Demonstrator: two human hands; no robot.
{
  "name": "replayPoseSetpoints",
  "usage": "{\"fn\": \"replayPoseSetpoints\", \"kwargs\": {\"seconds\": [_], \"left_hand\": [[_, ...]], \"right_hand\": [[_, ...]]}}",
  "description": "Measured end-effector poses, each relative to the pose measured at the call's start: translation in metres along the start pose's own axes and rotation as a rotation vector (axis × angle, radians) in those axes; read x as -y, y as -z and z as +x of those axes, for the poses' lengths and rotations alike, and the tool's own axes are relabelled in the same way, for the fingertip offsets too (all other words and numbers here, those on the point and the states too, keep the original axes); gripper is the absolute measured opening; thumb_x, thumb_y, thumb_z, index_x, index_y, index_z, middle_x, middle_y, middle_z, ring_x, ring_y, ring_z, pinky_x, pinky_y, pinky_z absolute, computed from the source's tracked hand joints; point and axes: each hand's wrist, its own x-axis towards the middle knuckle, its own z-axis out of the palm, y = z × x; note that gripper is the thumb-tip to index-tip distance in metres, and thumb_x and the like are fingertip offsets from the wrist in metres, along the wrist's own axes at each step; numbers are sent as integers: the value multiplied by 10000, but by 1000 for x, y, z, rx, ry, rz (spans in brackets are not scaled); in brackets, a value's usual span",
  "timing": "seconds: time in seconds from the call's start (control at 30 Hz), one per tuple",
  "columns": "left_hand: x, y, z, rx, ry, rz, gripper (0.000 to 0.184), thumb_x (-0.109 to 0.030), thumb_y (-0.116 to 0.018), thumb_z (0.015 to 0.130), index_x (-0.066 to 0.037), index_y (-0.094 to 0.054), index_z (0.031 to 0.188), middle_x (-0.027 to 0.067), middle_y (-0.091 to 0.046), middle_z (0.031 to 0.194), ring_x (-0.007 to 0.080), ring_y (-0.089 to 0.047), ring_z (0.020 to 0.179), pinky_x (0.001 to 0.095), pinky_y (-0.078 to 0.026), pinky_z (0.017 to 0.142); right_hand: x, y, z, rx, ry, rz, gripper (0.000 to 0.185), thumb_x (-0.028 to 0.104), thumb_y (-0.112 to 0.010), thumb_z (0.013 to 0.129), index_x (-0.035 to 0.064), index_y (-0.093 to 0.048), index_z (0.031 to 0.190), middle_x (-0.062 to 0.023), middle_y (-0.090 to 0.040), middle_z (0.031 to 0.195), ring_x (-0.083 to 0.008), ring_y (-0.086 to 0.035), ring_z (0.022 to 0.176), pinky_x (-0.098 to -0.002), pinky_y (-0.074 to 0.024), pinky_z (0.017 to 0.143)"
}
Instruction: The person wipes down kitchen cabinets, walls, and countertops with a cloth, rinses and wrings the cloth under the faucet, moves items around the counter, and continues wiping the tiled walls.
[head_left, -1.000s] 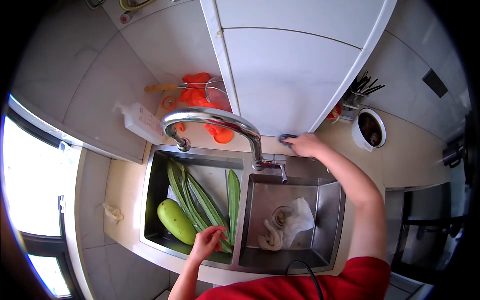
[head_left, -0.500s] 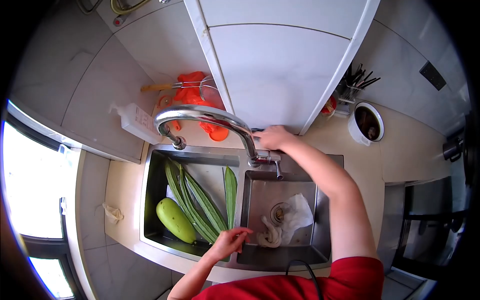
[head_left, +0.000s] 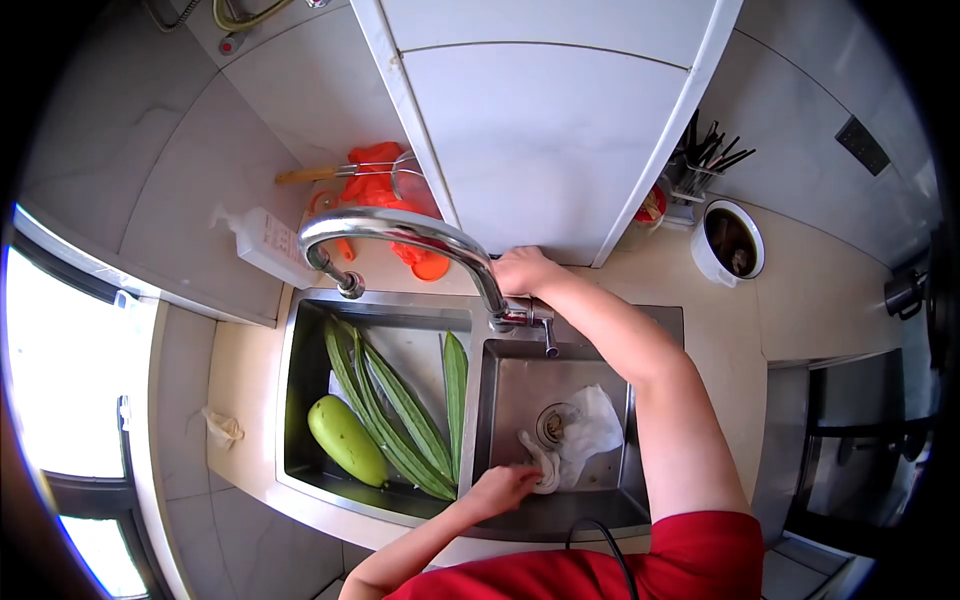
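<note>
My left hand (head_left: pixel 503 489) is over the front of the right sink basin (head_left: pixel 510 380), fingers bent together beside a twisted white strip (head_left: pixel 546 462). Whether the fingertips touch or grip the strip is unclear. Next to it, a crumpled thin white sheet (head_left: pixel 594 424) lies by the drain (head_left: pixel 550 425). My right hand (head_left: pixel 524 270) reaches behind the tap (head_left: pixel 515 312) to the counter at the wall, fingers curled; what they hold is hidden. In the left basin (head_left: pixel 300 440) lie several long ridged green gourds (head_left: pixel 408 410) and a thick pale-green gourd (head_left: pixel 346 440).
Behind the left basin are a white bottle (head_left: pixel 270 245), an orange-red bag (head_left: pixel 372 180) and a wooden-handled strainer (head_left: pixel 315 174). On the right counter stand a white pot (head_left: pixel 710 262) with dark liquid and a rack of chopsticks (head_left: pixel 705 165). The tap arches over the left basin.
My left hand has moved right, from the divider between the basins to beside the twisted strip. My right hand stays behind the tap; the view has shifted slightly.
</note>
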Motion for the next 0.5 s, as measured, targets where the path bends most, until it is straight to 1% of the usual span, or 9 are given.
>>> {"fn": "replayPoseSetpoints", "kwargs": {"seconds": [0.07, 0.17, 0.23, 0.3, 0.33, 0.37, 0.4, 0.43, 0.5], "left_hand": [[19, -24, 30, -77, -251, 354, 352, -275, -569, 862, -120, -549, 1177, 113, -642, 883, 266, -645, 776, 372, -525, 672], [33, -55, 62, -153, -343, 584, 483, -303, -606, 823, -158, -461, 1260, 148, -555, 1139, 350, -555, 1026, 433, -488, 819], [32, -69, 64, -90, -289, 721, 523, -291, -614, 818, -155, -420, 1284, 154, -482, 1218, 381, -508, 1075, 454, -476, 843], [39, -80, 69, -14, -256, 871, 566, -279, -622, 812, -153, -380, 1308, 160, -409, 1298, 412, -462, 1124, 475, -464, 866], [54, -86, 76, 101, -162, 875, 543, -253, -639, 788, -144, -416, 1271, 151, -418, 1273, 406, -445, 1137, 463, -472, 862], [72, -92, 82, 213, -63, 879, 521, -226, -655, 764, -134, -451, 1234, 143, -428, 1247, 399, -429, 1150, 451, -480, 857], [98, -102, 84, 102, -160, 953, 442, -176, -634, 762, -136, -491, 1178, 130, -465, 1176, 357, -470, 1107, 432, -491, 845], [98, -103, 86, 121, -181, 960, 442, -176, -634, 762, -136, -491, 1178, 130, -465, 1176, 357, -470, 1107, 432, -491, 845], [99, -107, 88, 91, -131, 992, 372, -136, -589, 778, -120, -517, 1143, 122, -486, 1143, 325, -506, 1074, 421, -495, 831]], "right_hand": [[-5, -1, -7, -10, -11, 10, 505, 171, -412, 809, 248, -493, 1301, -125, -563, 1205, -295, -489, 1155, -406, -350, 959], [-56, -8, -56, 8, -235, 65, 478, 223, -402, 813, 404, -512, 1242, -98, -609, 1137, -267, -606, 978, -375, -470, 848], [-87, -17, -99, -57, -373, 163, 468, 222, -372, 829, 377, -519, 1246, -91, -637, 1074, -240, -635, 898, -334, -483, 830], [-109, -15, -139, -9, -516, 411, 428, 249, -399, 853, 294, -527, 1259, -73, -669, 865, -197, -587, 526, -325, -498, 581], [-124, -20, -163, -17, -549, 414, 428, 249, -399, 853, 294, -527, 1259, -73, -669, 865, -197, -587, 526, -325, -498, 581], [-139, -28, -188, 9, -502, 1013, 325, 299, -409, 869, 197, -564, 1136, -43, -564, 709, -151, -497, 457, -300, -435, 493], [-147, -37, -208, 23, -407, 1611, 334, 349, -418, 886, 100, -601, 1014, -14, -459, 552, -105, -408, 388, -274, -373, 404], [-146, -44, -225, 2, -429, 1617, 334, 349, -418, 886, 100, -601, 1014, -14, -459, 552, -105, -408, 388, -274, -373, 404], [-134, -69, -261, 88, -243, 2186, 325, 381, -397, 895, 89, -532, 846, 4, -412, 515, -89, -390, 374, -269, -369, 411]]}}
